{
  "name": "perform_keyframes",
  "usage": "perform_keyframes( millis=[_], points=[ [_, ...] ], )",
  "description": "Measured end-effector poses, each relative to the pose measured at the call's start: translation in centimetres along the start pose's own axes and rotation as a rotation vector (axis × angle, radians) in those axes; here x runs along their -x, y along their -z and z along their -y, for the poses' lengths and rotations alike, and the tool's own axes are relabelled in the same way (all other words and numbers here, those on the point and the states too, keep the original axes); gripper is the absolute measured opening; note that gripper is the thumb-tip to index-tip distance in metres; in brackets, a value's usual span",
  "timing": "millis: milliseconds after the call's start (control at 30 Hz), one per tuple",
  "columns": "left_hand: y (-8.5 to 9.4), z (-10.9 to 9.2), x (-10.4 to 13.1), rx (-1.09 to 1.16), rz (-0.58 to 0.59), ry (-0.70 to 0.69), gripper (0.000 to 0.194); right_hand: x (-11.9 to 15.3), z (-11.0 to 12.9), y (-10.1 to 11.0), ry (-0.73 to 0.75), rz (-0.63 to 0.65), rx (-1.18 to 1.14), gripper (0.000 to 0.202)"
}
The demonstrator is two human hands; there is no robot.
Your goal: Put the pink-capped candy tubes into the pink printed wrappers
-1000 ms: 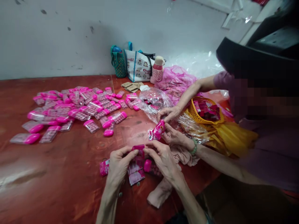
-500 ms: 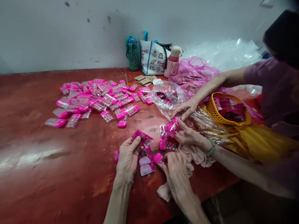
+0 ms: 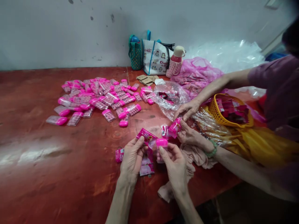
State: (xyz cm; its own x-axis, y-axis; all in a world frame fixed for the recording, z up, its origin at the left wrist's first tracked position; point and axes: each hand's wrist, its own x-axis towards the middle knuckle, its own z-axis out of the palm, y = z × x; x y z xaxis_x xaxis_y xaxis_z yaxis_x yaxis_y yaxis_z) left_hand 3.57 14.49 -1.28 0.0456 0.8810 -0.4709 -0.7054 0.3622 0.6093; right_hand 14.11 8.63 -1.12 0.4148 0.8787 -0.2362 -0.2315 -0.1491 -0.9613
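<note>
Between the thumb and fingers of my left hand (image 3: 133, 155) is a pink printed sleeve (image 3: 146, 135), its near end covered by the fingers. My right hand (image 3: 175, 163) grips a clear candy box (image 3: 161, 146) with a pink cap, held upright close to the sleeve. Beneath my hands more pink sleeves (image 3: 147, 168) lie on the table, and another pink packet (image 3: 119, 155) rests left of my left hand. Just beyond, a co-worker's hands (image 3: 187, 124) hold a pink sleeve (image 3: 175, 127).
A pile of pink-capped candy boxes (image 3: 98, 96) covers the back left of the red table (image 3: 58, 171). At right stand a yellow basket (image 3: 215, 112) of pink sleeves and a yellow bag (image 3: 261, 140). A cloth (image 3: 196, 155) lies under the co-worker's arm. Bags and a bottle (image 3: 177, 56) line the wall.
My right hand has lifted a candy box from the table and brought it left and upright beside the sleeve. My left hand keeps its hold on the sleeve.
</note>
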Motion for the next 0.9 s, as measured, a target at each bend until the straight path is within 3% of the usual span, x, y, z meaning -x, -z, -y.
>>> perform_keyframes(
  millis=[200,500,600,767,833,900],
  points=[
    [-0.2,0.3,0.0,0.015,0.001,0.012,0.017,-0.2,-0.7,-0.9,-0.033,-0.017,-0.152,0.026],
    [-0.3,0.5,0.0,0.020,-0.036,0.007,0.012,-0.4,-1.1,-0.8,-0.045,-0.039,-0.135,0.025],
    [-0.2,0.4,-0.1,0.013,-0.057,-0.001,0.010,-0.6,-1.6,-0.2,-0.011,-0.069,0.011,0.026],
    [-0.1,0.2,-0.3,-0.004,-0.063,0.016,0.015,-0.7,-1.8,1.5,0.178,-0.082,0.624,0.027],
    [-0.2,0.3,-0.2,-0.027,-0.051,0.029,0.019,-0.8,-1.5,1.7,0.246,-0.098,0.696,0.029],
    [-0.3,0.6,0.0,-0.088,-0.023,0.042,0.021,-0.9,-1.0,1.5,0.263,-0.092,0.619,0.033]
  ],
)
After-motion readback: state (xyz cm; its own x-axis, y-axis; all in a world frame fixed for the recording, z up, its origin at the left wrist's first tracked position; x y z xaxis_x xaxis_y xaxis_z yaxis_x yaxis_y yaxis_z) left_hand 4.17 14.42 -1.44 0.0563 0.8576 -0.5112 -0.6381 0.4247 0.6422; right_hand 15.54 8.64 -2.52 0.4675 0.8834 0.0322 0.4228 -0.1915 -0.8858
